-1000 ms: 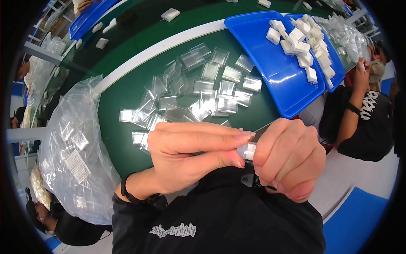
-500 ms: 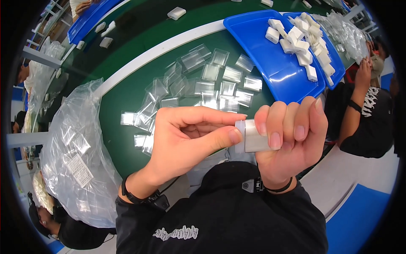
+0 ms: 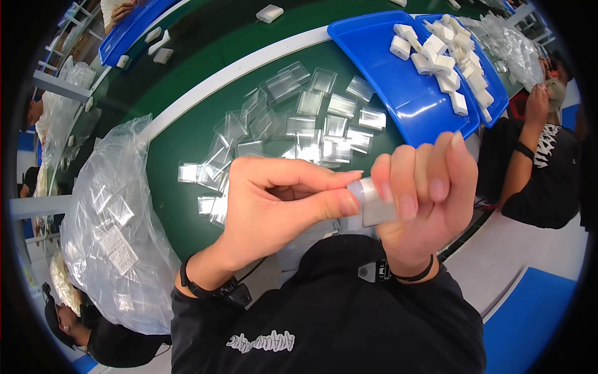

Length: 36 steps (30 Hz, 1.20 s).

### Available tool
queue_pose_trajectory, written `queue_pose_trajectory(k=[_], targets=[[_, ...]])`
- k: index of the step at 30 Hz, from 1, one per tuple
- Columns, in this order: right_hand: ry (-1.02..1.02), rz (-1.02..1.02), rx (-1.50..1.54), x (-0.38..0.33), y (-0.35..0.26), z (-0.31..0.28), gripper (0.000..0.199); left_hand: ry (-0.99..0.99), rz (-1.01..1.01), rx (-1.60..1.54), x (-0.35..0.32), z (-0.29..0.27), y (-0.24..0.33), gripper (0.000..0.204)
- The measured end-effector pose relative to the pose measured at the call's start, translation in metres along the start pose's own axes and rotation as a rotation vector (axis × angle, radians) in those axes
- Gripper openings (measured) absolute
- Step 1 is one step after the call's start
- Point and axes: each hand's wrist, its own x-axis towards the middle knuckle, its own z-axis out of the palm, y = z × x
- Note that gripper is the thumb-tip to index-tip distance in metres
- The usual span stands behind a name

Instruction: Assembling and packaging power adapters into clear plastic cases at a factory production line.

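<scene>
Between my hands, above the near side of the table, is a white plastic block (image 3: 375, 210) with a clear plastic sleeve (image 3: 356, 189) at its left end. My left hand (image 3: 265, 196) pinches the sleeve between thumb and forefinger. My right hand (image 3: 427, 193) has its fingers curled around the block's right part, which they hide; they are slightly blurred. Several flat clear plastic sleeves (image 3: 309, 103) lie scattered on the green table (image 3: 168, 156) beyond my hands. Two blue trays stand at the right; the nearer tray (image 3: 380, 68) holds a heap of white blocks (image 3: 430, 59).
A large clear plastic bag (image 3: 115, 230) with sleeves inside rests at the left. Past a white rail (image 3: 218, 78) runs a green belt (image 3: 212, 37) carrying white blocks (image 3: 270, 14). Another person's arm (image 3: 532, 124) is at the right; a further person (image 3: 118, 336) sits at lower left.
The held block has tilted a little, and my right fingers have shifted and loosened slightly. On the belt, the white blocks have moved to the right.
</scene>
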Motion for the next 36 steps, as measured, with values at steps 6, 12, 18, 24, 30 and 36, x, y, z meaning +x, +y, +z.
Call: queue_pose_trajectory(k=[6, 12, 18, 24, 30, 36], targets=[[0.282, 0.454, 0.495, 0.023, -0.006, -0.005, 0.031, -0.130, 0.641, 0.513, 0.025, -0.006, 0.003, 0.036], [-0.084, 0.177, 0.151, 0.010, 0.001, -0.009, 0.042, -0.069, 0.641, 0.457, 0.007, -0.005, 0.001, 0.034], [-0.424, -0.173, 0.468, 0.007, 0.015, -0.010, 0.050, 0.117, 0.356, -0.093, -0.005, 0.013, -0.012, 0.034], [-0.511, -0.223, 0.287, 0.011, 0.009, 0.000, 0.042, 0.019, 0.431, 0.024, -0.002, 0.009, -0.010, 0.032], [-0.392, -0.276, 0.274, -0.001, 0.013, -0.001, 0.044, 0.056, 0.481, 0.089, -0.001, 0.007, -0.012, 0.029], [-0.162, -0.205, 0.226, -0.011, 0.007, 0.000, 0.038, 0.017, 0.531, 0.225, -0.002, 0.009, -0.008, 0.023]])
